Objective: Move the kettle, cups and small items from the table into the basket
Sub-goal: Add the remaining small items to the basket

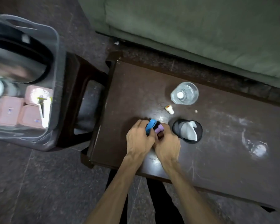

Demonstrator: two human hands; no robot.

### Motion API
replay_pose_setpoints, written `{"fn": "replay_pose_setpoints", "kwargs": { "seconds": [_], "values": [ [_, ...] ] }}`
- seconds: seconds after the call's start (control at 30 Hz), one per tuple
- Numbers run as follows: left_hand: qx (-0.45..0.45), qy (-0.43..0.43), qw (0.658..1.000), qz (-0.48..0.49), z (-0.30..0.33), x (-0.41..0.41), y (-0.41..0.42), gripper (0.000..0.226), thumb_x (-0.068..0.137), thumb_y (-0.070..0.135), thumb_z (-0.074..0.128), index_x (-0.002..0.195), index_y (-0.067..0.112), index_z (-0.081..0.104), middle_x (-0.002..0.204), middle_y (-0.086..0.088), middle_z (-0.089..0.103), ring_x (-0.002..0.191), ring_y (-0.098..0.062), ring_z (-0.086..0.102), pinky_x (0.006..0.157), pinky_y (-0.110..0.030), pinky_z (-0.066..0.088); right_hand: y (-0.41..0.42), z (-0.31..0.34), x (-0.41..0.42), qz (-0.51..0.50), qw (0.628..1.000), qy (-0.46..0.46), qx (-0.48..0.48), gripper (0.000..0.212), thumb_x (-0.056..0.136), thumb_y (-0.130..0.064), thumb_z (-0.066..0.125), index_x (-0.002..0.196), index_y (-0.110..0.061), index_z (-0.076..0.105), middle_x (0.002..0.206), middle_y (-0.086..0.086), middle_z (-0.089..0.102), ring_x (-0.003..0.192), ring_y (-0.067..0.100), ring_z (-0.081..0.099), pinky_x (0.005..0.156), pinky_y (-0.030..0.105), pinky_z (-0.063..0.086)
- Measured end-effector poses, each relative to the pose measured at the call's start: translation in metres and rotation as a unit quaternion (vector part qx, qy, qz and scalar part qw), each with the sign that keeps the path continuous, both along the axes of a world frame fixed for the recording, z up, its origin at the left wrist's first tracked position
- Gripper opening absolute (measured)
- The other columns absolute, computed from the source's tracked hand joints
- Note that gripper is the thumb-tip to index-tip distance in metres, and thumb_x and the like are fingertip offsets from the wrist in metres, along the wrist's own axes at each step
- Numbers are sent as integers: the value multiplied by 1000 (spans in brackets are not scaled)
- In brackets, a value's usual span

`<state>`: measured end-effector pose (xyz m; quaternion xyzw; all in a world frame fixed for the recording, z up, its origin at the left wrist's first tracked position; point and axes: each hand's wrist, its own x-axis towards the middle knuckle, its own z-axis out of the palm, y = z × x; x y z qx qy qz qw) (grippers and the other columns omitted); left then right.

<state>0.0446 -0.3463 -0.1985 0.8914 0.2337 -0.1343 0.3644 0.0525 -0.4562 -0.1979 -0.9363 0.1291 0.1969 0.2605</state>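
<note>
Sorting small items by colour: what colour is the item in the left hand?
Bright blue item, gripped in the left hand; the head view shows it best.

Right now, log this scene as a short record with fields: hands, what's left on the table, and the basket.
left hand: left hand holds a blue item
right hand: right hand holds a purple item
hands position: close together over the table
left on table: clear glass, small white item, dark cup with something white inside
basket: grey basket on a dark stool, left of the table
basket contents: pink boxes, other contents blurred
</note>
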Motion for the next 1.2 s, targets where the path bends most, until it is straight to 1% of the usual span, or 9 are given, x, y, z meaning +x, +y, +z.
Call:
{"fn": "replay_pose_setpoints", "kwargs": {
  "seconds": [0.07,0.17,0.33,0.5,0.63,0.8,0.93,1.07,1.2],
  "values": [
    [-5,-34,996,77,18,-6,20,23,82,32,63,100,19,72,95,6,68,79,-21,66,71,-30,47,19,13,2,20,999,-39,27,18,88,-40,74,92,-30,59,71,-17,61,61,2,59,61,26,48],
    [8,-93,983,157,45,-15,60,21,80,31,66,99,24,70,87,13,63,70,-11,59,67,-23,42,60,36,8,36,992,-99,63,29,82,-35,80,100,-38,58,81,-23,53,64,-9,52,62,7,34],
    [-6,-187,951,248,87,-28,140,36,82,30,67,116,18,72,98,7,75,82,-13,69,79,-35,58,147,76,17,85,973,-143,158,31,82,-38,80,111,-31,73,105,-13,61,85,7,66,74,29,55],
    [30,-219,923,315,119,-45,216,46,88,31,66,134,24,66,108,-3,77,95,-21,74,87,-41,60,228,107,27,152,939,-180,251,24,79,-34,78,100,-25,75,102,-14,65,84,8,64,75,30,55],
    [35,-183,921,343,122,-63,272,45,87,29,63,131,27,70,104,-5,78,97,-28,73,91,-51,57,279,116,27,223,918,-207,256,22,75,-26,82,95,-21,74,94,-13,69,85,16,62,78,35,54],
    [58,-154,932,324,115,-78,314,40,85,33,64,124,29,69,84,6,72,77,-15,67,85,-44,57,317,106,22,351,898,-190,186,29,77,-30,77,103,-18,76,100,-7,75,94,23,62,87,40,48],
    [80,-105,963,236,102,-81,333,45,82,28,63,125,20,72,79,6,67,86,-29,70,93,-54,53,328,92,13,435,878,-179,92,25,82,-33,72,104,-21,76,103,-5,74,105,24,61,93,44,41],
    [146,-66,974,161,97,-79,335,42,85,34,61,123,22,74,106,-9,72,106,-37,63,89,-46,41,323,86,3,430,880,-166,117,40,70,-33,75,109,-21,77,110,-7,73,113,22,61,95,43,40],
    [99,-84,974,185,96,-78,333,47,85,28,63,128,13,73,115,-19,64,105,-41,63,90,-50,52,312,90,-1,372,897,-182,157,36,75,-33,74,107,-18,78,115,-5,74,111,22,63,95,41,43]
  ]
}}
